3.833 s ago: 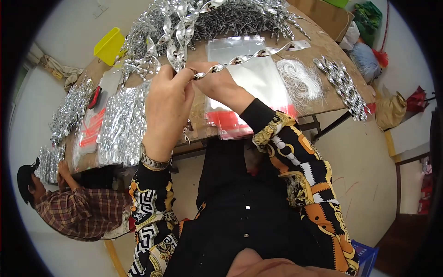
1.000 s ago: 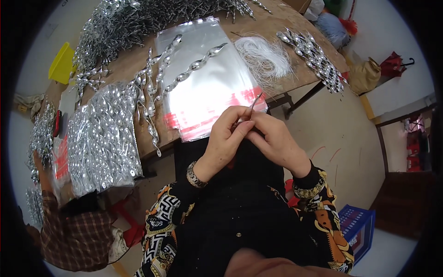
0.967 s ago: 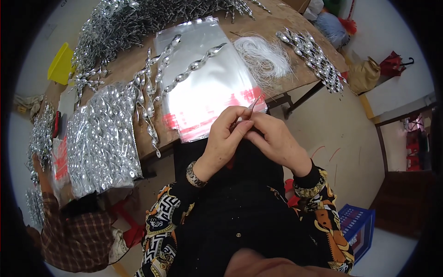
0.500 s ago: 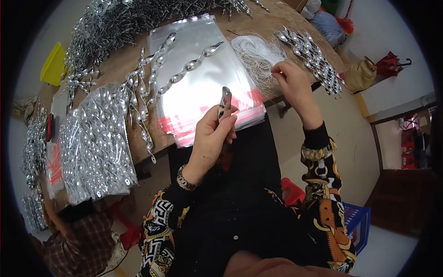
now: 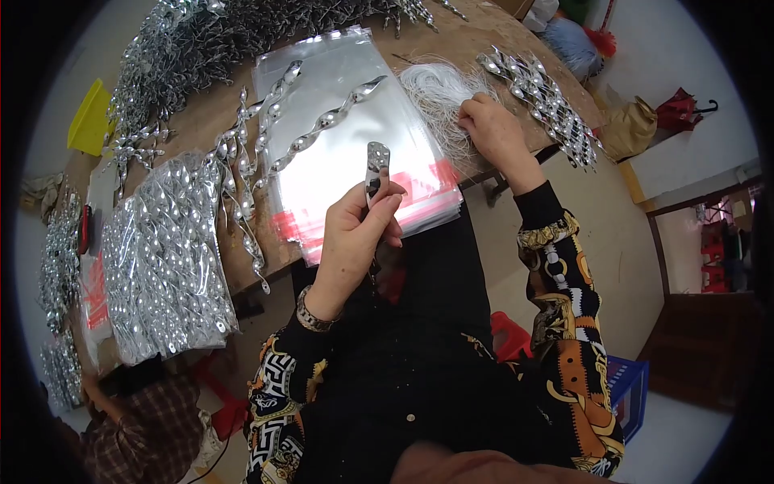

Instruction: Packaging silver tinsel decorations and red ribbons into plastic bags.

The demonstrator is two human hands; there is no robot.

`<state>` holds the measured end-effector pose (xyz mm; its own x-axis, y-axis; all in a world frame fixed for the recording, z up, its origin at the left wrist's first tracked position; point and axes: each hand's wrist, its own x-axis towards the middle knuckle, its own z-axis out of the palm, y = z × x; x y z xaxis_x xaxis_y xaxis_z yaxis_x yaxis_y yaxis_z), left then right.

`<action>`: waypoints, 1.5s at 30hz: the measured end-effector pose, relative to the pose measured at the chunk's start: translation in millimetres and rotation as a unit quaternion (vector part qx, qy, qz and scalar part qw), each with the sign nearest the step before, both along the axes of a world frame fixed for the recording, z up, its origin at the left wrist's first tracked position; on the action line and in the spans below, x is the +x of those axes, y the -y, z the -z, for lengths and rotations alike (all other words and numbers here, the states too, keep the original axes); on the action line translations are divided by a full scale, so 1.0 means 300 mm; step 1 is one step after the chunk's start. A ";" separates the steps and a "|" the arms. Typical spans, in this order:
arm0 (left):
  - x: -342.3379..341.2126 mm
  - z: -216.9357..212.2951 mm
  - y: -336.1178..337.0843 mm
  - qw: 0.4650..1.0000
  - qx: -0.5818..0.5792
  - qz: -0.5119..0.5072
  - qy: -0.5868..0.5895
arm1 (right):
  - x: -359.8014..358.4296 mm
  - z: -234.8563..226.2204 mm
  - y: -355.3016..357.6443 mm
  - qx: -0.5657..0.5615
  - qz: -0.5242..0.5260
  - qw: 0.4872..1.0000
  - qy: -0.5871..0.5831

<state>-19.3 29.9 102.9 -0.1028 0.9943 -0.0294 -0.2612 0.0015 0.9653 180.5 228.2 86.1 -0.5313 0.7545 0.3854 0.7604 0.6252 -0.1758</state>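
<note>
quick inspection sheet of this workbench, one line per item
surface: wooden table, mostly covered, bare wood at the far edge
job's things: silver twisted spiral piece upright in the left hand; bundle of white threads under the right hand; stack of clear plastic bags with red strips, two long spirals lying on it
clutter: heap of silver spirals at the far side; filled bags of spirals to the left; row of spirals to the right; yellow tray
grippers: left hand grips the spiral piece; right hand touches the threads, grip unclear
cables: nothing seen
surroundings: another person in a plaid sleeve lower left; blue crate on the floor
</note>
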 end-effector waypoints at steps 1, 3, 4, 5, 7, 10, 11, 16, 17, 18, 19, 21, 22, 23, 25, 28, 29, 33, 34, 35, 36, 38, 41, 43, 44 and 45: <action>0.001 0.003 0.000 1.000 0.001 0.000 0.001 | 0.003 -0.003 -0.002 -0.006 -0.001 1.000 -0.013; -0.001 0.006 -0.001 1.000 -0.001 -0.002 0.004 | 0.007 -0.012 -0.003 -0.012 -0.002 1.000 -0.025; -0.002 0.008 -0.002 1.000 -0.003 -0.003 0.007 | 0.009 -0.016 -0.003 -0.009 -0.006 0.999 -0.044; -0.001 0.011 -0.003 1.000 -0.003 -0.002 0.007 | 0.015 -0.020 -0.003 -0.007 -0.009 0.998 -0.063; 0.000 0.017 -0.006 0.999 -0.011 -0.016 0.038 | 0.028 -0.025 -0.017 -0.009 -0.018 0.996 -0.081; 0.000 0.015 -0.002 0.999 -0.017 -0.014 0.044 | 0.036 -0.038 -0.017 -0.021 -0.029 0.993 -0.116; 0.001 0.017 -0.002 0.999 -0.017 -0.014 0.044 | 0.036 -0.045 -0.015 -0.033 -0.028 0.990 -0.133; 0.005 0.016 -0.004 0.998 -0.025 -0.014 0.051 | 0.034 -0.071 0.002 -0.127 0.005 0.976 -0.177; 0.006 0.014 -0.004 0.998 -0.024 -0.013 0.051 | 0.035 -0.074 0.004 -0.147 0.011 0.972 -0.185; 0.009 0.012 -0.005 0.998 -0.023 -0.015 0.054 | 0.040 -0.071 -0.002 -0.146 0.012 0.972 -0.185; 0.011 0.010 -0.006 0.998 -0.021 -0.017 0.058 | 0.047 -0.066 -0.014 -0.207 0.002 0.952 -0.225; 0.008 0.006 -0.008 0.998 -0.025 -0.013 0.062 | 0.039 -0.084 -0.006 -0.267 -0.010 0.927 -0.264; 0.008 0.005 -0.009 0.997 -0.028 -0.009 0.066 | 0.043 -0.097 0.001 -0.312 -0.021 0.900 -0.303; 0.007 0.006 -0.010 0.997 -0.028 -0.009 0.066 | 0.043 -0.112 0.012 -0.355 -0.032 0.870 -0.341; 0.007 0.010 -0.010 0.998 -0.025 -0.004 0.066 | 0.055 -0.118 0.019 -0.404 -0.047 0.828 -0.386; 0.008 0.003 -0.015 0.997 -0.039 0.019 0.065 | 0.065 -0.102 0.032 -0.482 -0.071 0.733 -0.476; 0.010 -0.001 -0.017 0.997 -0.039 0.020 0.065 | 0.064 -0.101 0.042 -0.510 -0.080 0.681 -0.519; 0.026 -0.013 -0.032 0.996 -0.053 0.036 0.068 | 0.048 -0.099 0.095 -0.538 -0.082 0.628 -0.556; 0.029 -0.012 -0.039 0.994 -0.061 0.042 0.079 | 0.041 -0.097 0.109 -0.548 -0.095 0.609 -0.566; 0.034 -0.007 -0.048 0.994 -0.060 0.042 0.079 | 0.035 -0.095 0.125 -0.556 -0.108 0.590 -0.576; 0.039 0.000 -0.058 0.994 -0.053 0.049 0.079 | 0.030 -0.095 0.140 -0.555 -0.108 0.590 -0.576; 0.051 -0.001 -0.076 0.994 -0.046 0.056 0.078 | 0.018 -0.102 0.173 -0.559 -0.110 0.576 -0.587; 0.075 -0.012 -0.097 0.992 -0.044 0.065 0.096 | -0.009 -0.117 0.232 -0.563 -0.123 0.575 -0.581; 0.094 -0.014 -0.106 0.992 -0.034 0.061 0.103 | -0.022 -0.112 0.266 -0.561 -0.138 0.564 -0.590; 0.103 -0.017 -0.107 0.992 -0.035 0.061 0.103 | -0.029 -0.109 0.281 -0.548 -0.126 0.575 -0.594; 0.111 -0.022 -0.108 0.991 -0.036 0.071 0.106 | -0.036 -0.107 0.295 -0.536 -0.113 0.586 -0.598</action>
